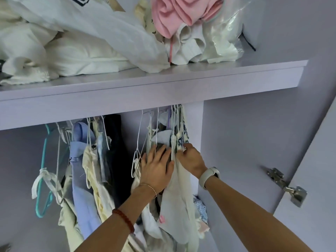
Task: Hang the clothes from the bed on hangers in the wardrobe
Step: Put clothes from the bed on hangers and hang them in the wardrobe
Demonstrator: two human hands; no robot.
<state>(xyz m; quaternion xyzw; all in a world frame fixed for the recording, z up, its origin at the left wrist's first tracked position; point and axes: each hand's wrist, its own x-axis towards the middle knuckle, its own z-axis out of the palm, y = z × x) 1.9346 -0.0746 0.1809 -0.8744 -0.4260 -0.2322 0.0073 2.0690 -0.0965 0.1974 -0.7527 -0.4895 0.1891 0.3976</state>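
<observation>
Both my hands are inside the lilac wardrobe among the right-hand group of hung clothes. My left hand lies flat with straight fingers against the garments, pressing them leftward. My right hand pinches the top edge of a cream garment that hangs between the two hands. Several white wire hangers hang from the rail above, their hooks hidden under the shelf. A patterned blue-and-white garment hangs just above my right hand.
A second group of clothes hangs to the left: a light blue shirt, a dark garment, and a teal hanger. The shelf above holds piled white and pink laundry. A door hinge sits at right.
</observation>
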